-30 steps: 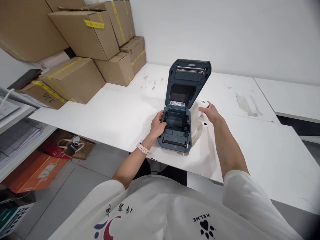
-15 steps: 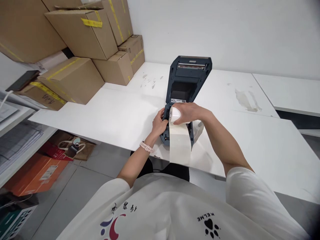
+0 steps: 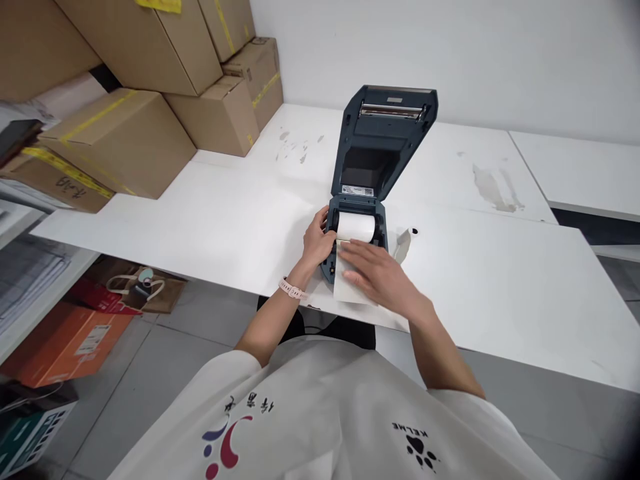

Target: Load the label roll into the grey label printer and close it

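Note:
A dark blue-grey label printer (image 3: 367, 147) stands on the white table with its lid raised. Inside its bay lies a white label roll (image 3: 356, 227), and a paper strip (image 3: 345, 288) runs from it over the printer's front. My left hand (image 3: 318, 241) is closed around the printer's left side, thumb at the rim near the roll. Stretched out and flat, the fingers of my right hand (image 3: 380, 275) rest on the strip just in front of the roll. Part of the strip and the printer's front right is hidden beneath that hand.
A small tube with curled backing paper (image 3: 404, 244) lies right of the printer. Cardboard boxes (image 3: 120, 143) are stacked at the table's left end. The white table (image 3: 240, 220) meets a wall behind. An orange box (image 3: 65, 340) sits on the floor at left.
The label roll has gone down into the printer's bay. My right hand has let go of it and moved down onto the paper strip. My left hand keeps its hold.

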